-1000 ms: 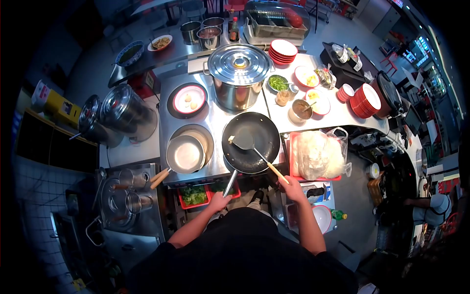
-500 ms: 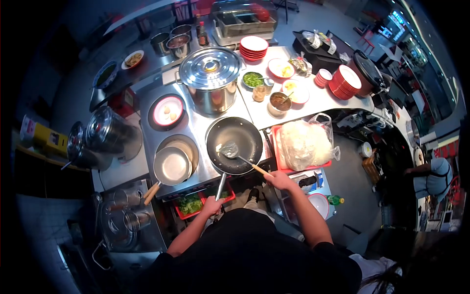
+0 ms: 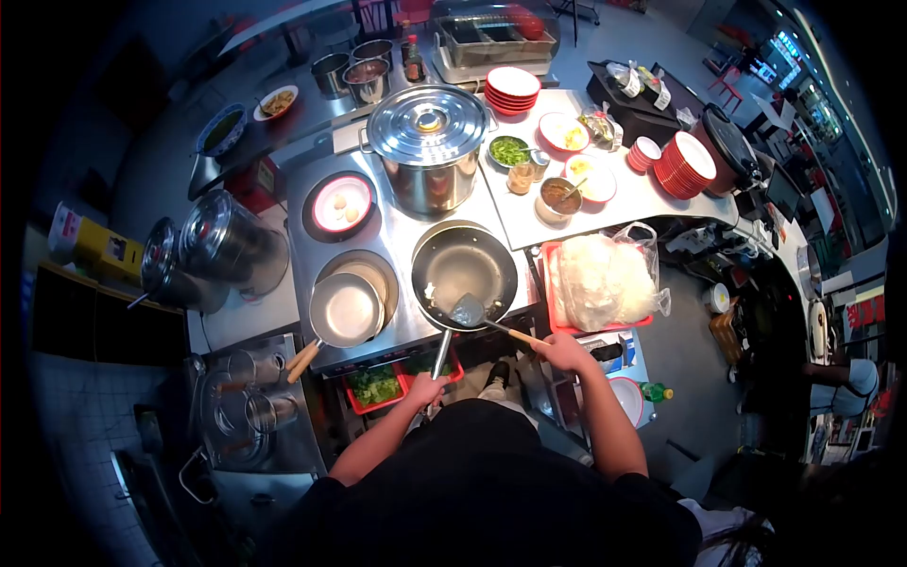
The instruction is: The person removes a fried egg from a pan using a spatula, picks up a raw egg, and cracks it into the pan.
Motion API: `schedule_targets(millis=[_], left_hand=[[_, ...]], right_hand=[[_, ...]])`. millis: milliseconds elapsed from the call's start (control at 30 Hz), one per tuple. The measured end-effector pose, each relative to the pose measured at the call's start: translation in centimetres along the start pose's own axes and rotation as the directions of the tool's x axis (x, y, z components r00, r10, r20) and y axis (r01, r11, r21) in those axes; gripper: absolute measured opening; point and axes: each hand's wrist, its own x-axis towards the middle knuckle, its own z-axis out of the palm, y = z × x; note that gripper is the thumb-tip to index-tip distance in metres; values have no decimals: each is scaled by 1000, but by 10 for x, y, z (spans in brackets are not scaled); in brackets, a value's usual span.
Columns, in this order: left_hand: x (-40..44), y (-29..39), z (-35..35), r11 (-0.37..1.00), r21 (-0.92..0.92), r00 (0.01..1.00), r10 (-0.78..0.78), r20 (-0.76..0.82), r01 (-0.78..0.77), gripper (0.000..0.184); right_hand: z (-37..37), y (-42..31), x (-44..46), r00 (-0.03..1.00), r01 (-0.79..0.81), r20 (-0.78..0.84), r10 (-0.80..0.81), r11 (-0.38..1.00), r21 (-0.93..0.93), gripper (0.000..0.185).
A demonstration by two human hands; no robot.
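Note:
A black frying pan point(image 3: 463, 260) rests on the cooktop in front of me. My left hand point(image 3: 427, 389) is wrapped round its metal handle. My right hand point(image 3: 562, 352) grips the wooden handle of a spatula point(image 3: 468, 310), whose broad blade touches the near side of the pan. A few small pale bits lie inside the pan; what they are I cannot make out. To its left, a saucepan with a wooden handle point(image 3: 345, 310) sits on another burner. Behind that is a red-rimmed plate point(image 3: 362, 217) bearing egg-like pieces.
A large lidded stockpot point(image 3: 425, 142) stands behind the frying pan. Right of the stove, a clear bag of pale food point(image 3: 605, 274) fills a red tray. Sauce pot point(image 3: 557, 200), bowl of chopped greens point(image 3: 510, 151) and stacked plates point(image 3: 682, 165) line the counter. Another person point(image 3: 841, 386) works at far right.
The spatula blade has slid from the pan's middle toward its near right side. The whole view has shifted, so objects appear farther right. Both hands keep their grips.

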Motion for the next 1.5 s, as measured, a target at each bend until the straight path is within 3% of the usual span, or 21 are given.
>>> schedule_targets(millis=[267, 433, 600, 700, 833, 967, 1000, 1200, 1333, 1500], left_hand=[[16, -18, 4, 996, -90, 1000, -7, 15, 8, 36], [18, -19, -2, 993, -111, 998, -33, 61, 40, 35], [17, -16, -5, 993, -112, 998, -35, 60, 41, 33], [15, -15, -6, 994, -110, 998, -17, 65, 24, 31], [16, -16, -10, 994, -106, 999, -16, 51, 21, 29], [16, -20, -11, 996, -89, 1000, 9, 4, -8, 31], [16, -18, -11, 997, -72, 1000, 18, -11, -18, 32], [2, -22, 1, 990, 115, 986, 94, -137, -78, 36], [-5, -30, -1, 964, 256, 950, 140, -277, -68, 35], [-18, -21, -10, 915, 397, 902, 225, -369, -66, 36]], right_hand=[[6, -36, 23, 993, -43, 102, 55, 992, -118, 47], [8, -51, 81, 946, -192, 285, 153, 975, 112, 39], [15, -55, 128, 948, -132, 306, 86, 982, 133, 43], [14, -58, 142, 965, -100, 257, 47, 976, 196, 43], [-5, -60, 144, 998, 37, 57, -31, 993, -110, 45], [-4, -38, 155, 955, 65, -242, -174, 914, -400, 51], [-6, -43, 152, 960, 26, -245, -138, 911, -411, 50], [-22, -63, 121, 998, 39, -44, -49, 976, -214, 52], [-27, -51, 100, 993, -28, 121, 11, 990, 140, 46], [-13, -22, 75, 984, 29, 150, -99, 913, 407, 40]])
